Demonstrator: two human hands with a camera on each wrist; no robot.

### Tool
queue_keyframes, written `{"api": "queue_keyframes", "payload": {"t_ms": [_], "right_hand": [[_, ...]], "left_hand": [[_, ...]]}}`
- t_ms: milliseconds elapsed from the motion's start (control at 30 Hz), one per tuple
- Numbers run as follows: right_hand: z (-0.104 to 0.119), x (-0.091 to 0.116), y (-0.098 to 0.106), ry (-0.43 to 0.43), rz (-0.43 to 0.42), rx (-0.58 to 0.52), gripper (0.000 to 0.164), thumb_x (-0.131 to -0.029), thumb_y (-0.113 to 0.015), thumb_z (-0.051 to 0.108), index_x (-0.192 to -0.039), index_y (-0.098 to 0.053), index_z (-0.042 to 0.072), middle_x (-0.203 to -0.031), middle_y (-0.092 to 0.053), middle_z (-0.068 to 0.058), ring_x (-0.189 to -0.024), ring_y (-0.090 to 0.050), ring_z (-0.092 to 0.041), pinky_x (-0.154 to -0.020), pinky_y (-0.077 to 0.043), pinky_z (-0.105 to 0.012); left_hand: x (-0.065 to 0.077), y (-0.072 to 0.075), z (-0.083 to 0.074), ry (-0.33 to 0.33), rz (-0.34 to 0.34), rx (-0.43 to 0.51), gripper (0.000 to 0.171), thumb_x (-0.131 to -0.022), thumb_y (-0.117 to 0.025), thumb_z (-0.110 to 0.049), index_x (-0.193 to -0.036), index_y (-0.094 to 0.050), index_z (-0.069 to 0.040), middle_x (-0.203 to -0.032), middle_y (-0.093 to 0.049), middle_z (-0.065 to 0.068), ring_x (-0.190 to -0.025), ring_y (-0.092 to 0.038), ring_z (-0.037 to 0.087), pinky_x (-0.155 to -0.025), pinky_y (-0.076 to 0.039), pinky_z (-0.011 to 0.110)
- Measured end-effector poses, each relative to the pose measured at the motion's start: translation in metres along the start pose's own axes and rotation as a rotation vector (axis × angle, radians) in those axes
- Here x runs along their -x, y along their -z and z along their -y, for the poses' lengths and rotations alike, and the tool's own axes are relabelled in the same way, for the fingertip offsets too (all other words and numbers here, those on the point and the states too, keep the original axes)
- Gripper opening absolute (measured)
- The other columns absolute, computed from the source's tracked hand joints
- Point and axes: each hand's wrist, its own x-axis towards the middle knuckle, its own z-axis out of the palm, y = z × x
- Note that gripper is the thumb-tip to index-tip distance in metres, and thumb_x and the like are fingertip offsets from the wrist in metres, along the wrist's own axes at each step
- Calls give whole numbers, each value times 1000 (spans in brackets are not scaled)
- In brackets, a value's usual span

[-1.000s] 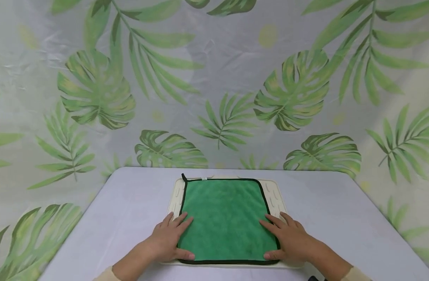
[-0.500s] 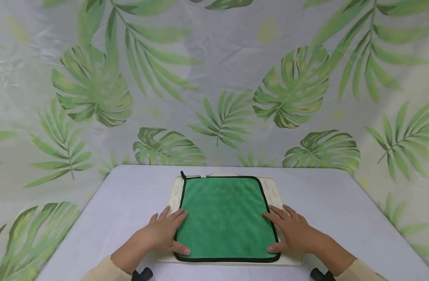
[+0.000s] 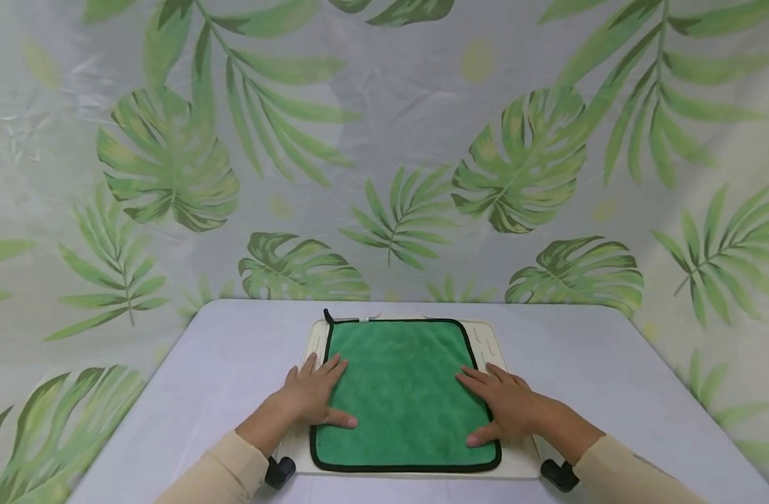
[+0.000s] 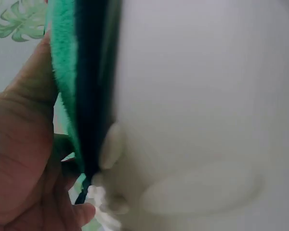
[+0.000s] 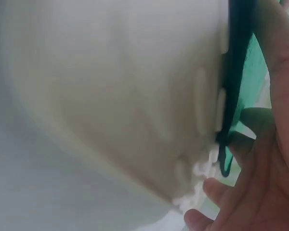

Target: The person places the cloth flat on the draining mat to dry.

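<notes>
A green cloth (image 3: 403,392) with a dark border lies spread flat over a cream ridged tray (image 3: 485,343), whose rim shows around it in the head view. On the cloth's left edge rests my left hand (image 3: 312,395), fingers spread and thumb lying on the green fabric. My right hand (image 3: 507,402) rests the same way on the right edge, fingers fanned toward the far side. Up close in the left wrist view, the cloth's dark border (image 4: 94,86) runs beside the palm. The right wrist view shows the tray's raised ridges (image 5: 200,101) next to my fingers.
The tray sits on a white-covered table (image 3: 580,364). Behind it hangs a leaf-patterned curtain (image 3: 397,140). A black loop tab (image 3: 328,316) sticks up at the cloth's far left corner. Black wrist devices (image 3: 280,472) show below both sleeves.
Both hands slide slightly outward, then move forward and inward over the cloth, away from its near edge. More of the sleeves and wrist devices shows now.
</notes>
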Motion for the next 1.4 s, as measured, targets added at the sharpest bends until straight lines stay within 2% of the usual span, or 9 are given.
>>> {"api": "queue_keyframes", "payload": {"t_ms": [300,500,767,1100,1300,1400], "right_hand": [[-13,18,-6,51,-39,-3,117,-74,-77,69,-161,-28,8,-168,-27,-14,-151,-14,-59,-107,-21,-82],[-17,20,-8,51,-58,10,115,-76,-75,69,-161,-28,8,-169,-27,-13,-151,-14,-58,-108,-22,-80],[-27,13,-17,88,-105,32,112,-80,-70,71,-162,-25,10,-169,-26,-12,-152,-15,-57,-109,-23,-79],[-35,18,-21,105,-134,-2,105,-84,-69,68,-162,-26,13,-168,-29,-12,-151,-17,-58,-104,-27,-82],[-49,25,-19,102,-253,30,101,-84,-69,69,-158,-36,8,-163,-38,-14,-148,-31,-52,-104,-36,-76],[-57,26,-13,90,-322,84,92,-88,-69,64,-155,-42,7,-160,-42,-16,-144,-39,-48,-107,-40,-70]], "left_hand": [[18,8,2,44,55,-99,133,-56,-87,-74,-160,-32,-12,-170,-25,8,-156,-12,50,-118,-19,74],[23,8,8,51,81,-65,135,-55,-90,-69,-161,-30,-13,-171,-23,8,-156,-10,51,-119,-15,75],[23,6,15,48,45,-64,134,-55,-91,-65,-161,-30,-11,-170,-24,9,-155,-13,52,-118,-18,75],[26,6,32,13,68,47,129,-60,-90,-62,-163,-26,-17,-172,-21,5,-157,-12,48,-117,-20,74],[30,16,48,-20,89,195,121,-66,-93,-49,-162,-29,-11,-171,-22,9,-156,-9,49,-118,-19,74],[28,19,60,-28,54,245,113,-73,-90,-47,-160,-30,-6,-170,-21,16,-154,-11,54,-118,-19,74]]}}
